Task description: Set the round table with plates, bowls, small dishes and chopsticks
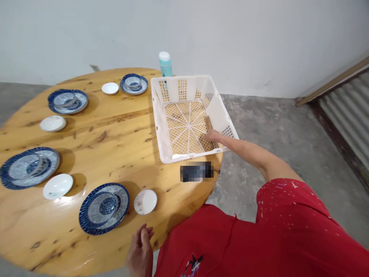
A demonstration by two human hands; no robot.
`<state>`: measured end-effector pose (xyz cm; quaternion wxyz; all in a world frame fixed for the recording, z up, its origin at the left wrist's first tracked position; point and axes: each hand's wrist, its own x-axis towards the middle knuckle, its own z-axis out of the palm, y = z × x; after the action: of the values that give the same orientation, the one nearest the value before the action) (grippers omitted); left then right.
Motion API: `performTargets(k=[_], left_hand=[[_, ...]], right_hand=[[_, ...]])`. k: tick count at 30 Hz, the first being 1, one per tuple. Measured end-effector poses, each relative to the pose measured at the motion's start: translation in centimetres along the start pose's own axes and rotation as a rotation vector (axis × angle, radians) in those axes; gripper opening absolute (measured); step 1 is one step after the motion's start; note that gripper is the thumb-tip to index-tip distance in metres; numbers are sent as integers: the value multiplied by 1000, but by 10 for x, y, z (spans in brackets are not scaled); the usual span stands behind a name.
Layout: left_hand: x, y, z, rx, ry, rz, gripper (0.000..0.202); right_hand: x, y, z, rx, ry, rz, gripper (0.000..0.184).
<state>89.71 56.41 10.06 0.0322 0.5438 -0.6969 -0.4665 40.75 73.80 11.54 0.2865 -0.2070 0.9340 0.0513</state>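
Observation:
My right hand (212, 135) reaches over the near right side of the white plastic basket (188, 156) and closes on thin wooden chopsticks (208, 123) lying along its right side. Its fingertips are partly hidden. Low in the frame, my left hand (141, 246) hangs by the table edge with loosely bent fingers apart and nothing in them. Nearest to it are a small white dish (145, 202) and a blue-patterned plate (86, 215) with a matching bowl (105, 204) on top. A white object (178, 156), mostly hidden, lies at the basket's near wall.
More plate-and-bowl sets (53, 156) and white dishes (57, 186) stand round the wooden table (115, 134). A turquoise bottle (166, 67) with a white lid stands behind the basket. A dark blurred-out item (196, 171) lies before it, near the table's edge.

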Motion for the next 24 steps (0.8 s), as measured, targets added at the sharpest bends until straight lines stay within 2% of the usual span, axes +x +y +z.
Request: performTargets(k=[4,9,18,24], left_hand=[[4,2,0,3,13,5,57],[5,-5,-2,19,25,7,56],[-1,-11,-4,17,43,-12,54],[-5,-7,1,1,62,13,54]], right_hand=[[9,1,8,29,-4,85,42],[11,2,13,38,-20,156,46],[22,-5,16,-14,-9,163,48],[22,-12,18,-74,22,86,60]])
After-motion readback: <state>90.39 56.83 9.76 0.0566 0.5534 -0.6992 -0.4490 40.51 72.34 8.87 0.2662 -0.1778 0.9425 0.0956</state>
